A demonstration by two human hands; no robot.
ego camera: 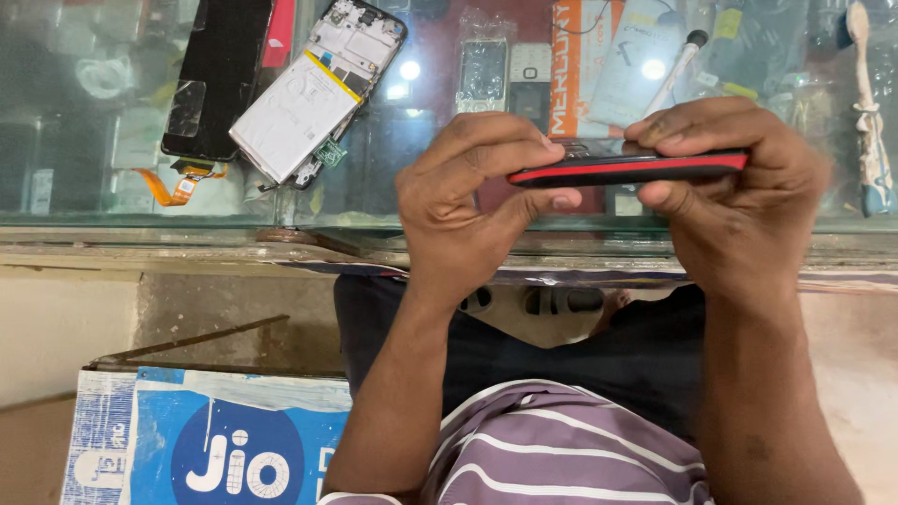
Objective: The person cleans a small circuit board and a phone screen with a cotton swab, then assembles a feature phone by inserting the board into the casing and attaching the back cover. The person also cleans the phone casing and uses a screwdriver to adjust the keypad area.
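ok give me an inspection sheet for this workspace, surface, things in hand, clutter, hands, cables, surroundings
surface: glass counter with goods showing under the pane
things in hand: slim black and red phone, held edge-on above the counter
clutter: opened phone with its white battery exposed, a black screen panel beside it, a white tool behind the hands
hands: left hand pinches the phone's left end; right hand has its grip on the right end
cables: orange flat ribbon below the screen panel; no round cable on the counter that I can make out
surroundings: blue and white box on the floor, sandals under the counter
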